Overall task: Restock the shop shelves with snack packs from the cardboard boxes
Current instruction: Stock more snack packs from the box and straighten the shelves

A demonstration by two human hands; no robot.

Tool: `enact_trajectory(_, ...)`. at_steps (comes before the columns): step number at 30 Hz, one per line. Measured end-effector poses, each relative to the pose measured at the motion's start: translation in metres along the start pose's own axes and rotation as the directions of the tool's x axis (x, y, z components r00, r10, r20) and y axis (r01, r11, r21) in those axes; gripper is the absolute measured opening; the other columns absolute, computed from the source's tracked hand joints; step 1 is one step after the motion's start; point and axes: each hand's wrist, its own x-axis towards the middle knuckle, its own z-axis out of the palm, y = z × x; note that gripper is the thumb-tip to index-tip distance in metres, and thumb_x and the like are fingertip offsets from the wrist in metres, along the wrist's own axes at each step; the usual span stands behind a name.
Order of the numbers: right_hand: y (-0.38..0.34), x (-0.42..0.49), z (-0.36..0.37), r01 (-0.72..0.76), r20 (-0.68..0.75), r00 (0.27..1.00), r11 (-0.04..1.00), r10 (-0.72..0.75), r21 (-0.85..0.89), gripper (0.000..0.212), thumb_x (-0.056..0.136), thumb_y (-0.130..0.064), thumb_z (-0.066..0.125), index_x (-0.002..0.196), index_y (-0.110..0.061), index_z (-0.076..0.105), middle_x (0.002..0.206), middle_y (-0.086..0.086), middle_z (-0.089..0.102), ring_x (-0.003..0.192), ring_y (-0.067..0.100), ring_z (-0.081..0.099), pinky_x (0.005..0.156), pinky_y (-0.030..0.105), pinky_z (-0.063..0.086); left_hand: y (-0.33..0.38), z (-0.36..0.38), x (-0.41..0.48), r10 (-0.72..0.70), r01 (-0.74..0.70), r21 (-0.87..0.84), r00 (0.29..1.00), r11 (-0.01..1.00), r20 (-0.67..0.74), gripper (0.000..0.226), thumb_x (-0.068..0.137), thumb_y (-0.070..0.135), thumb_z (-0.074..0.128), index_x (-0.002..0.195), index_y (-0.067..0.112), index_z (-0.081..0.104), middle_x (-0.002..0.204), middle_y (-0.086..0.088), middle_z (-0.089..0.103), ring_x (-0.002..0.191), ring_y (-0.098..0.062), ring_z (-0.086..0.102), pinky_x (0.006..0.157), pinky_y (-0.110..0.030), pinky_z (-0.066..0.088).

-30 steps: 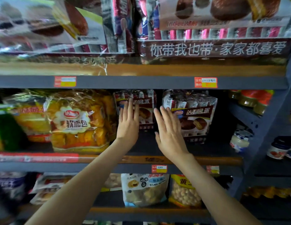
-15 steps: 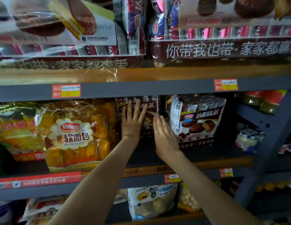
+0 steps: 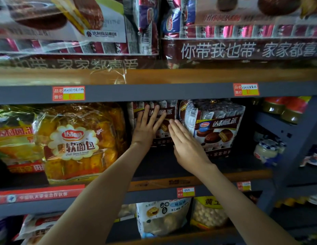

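Observation:
A brown chocolate pie pack (image 3: 169, 110) stands deep on the middle shelf (image 3: 171, 167). My left hand (image 3: 148, 127) lies flat against its front with straight, spread fingers. Beside it, my right hand (image 3: 185, 145) reaches in with straight fingers, its tips at the pack's right part. A second chocolate pie pack (image 3: 216, 128) stands to the right, nearer the shelf's front. No cardboard box is in view.
A big yellow soft bread bag (image 3: 78, 142) stands left of my hands. Large pie packs (image 3: 242, 32) fill the shelf above. Jars (image 3: 268, 151) sit on a side shelf at the right. Snack bags (image 3: 163, 216) stand on the shelf below.
Both hands have reached farther into the shelf and closed in on the rear pie pack. The view has shifted closer and a little upward.

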Motion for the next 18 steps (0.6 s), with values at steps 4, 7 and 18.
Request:
enact_trajectory(4, 0.005, 0.0, 0.002, 0.027, -0.016, 0.999, 0.999, -0.027, -0.03, 0.077, 0.081, 0.008, 0.061, 0.148, -0.001, 0.024, 0.158, 0.009, 0.017, 0.147, 0.017, 0.004, 0.116, 0.037, 0.008, 0.001, -0.002, -0.003, 0.02, -0.02, -0.004, 1.0, 1.0, -0.011, 0.105, 0.092, 0.012, 0.052, 0.133, 0.02, -0.044, 0.13, -0.013, -0.056, 0.122, -0.041, -0.044, 0.107, -0.05, -0.019)
enact_trajectory(7, 0.001, 0.0, 0.006, 0.042, -0.009, 0.999, 0.999, -0.042, -0.002, 0.075, 0.084, 0.005, 0.06, 0.149, -0.003, 0.022, 0.159, 0.006, 0.012, 0.147, 0.016, 0.0, 0.117, 0.038, 0.011, -0.001, 0.001, -0.01, 0.008, -0.009, -0.02, 1.0, 1.0, -0.009, 0.103, 0.094, 0.015, 0.05, 0.131, 0.018, -0.046, 0.128, -0.012, -0.059, 0.12, -0.038, -0.047, 0.107, -0.05, -0.02)
enact_trajectory(18, 0.047, -0.039, -0.02, -0.095, -0.462, 0.886, 0.993, 0.05, -0.075, 0.082, 0.077, -0.025, 0.077, 0.142, -0.008, 0.029, 0.146, 0.014, 0.028, 0.136, 0.033, 0.028, 0.116, 0.043, 0.018, 0.008, 0.006, -0.028, -0.032, 0.032, -0.163, 0.999, 0.986, 0.004, 0.112, 0.087, 0.054, 0.058, 0.137, 0.025, -0.039, 0.136, -0.011, -0.051, 0.131, -0.032, -0.037, 0.112, -0.057, -0.012)
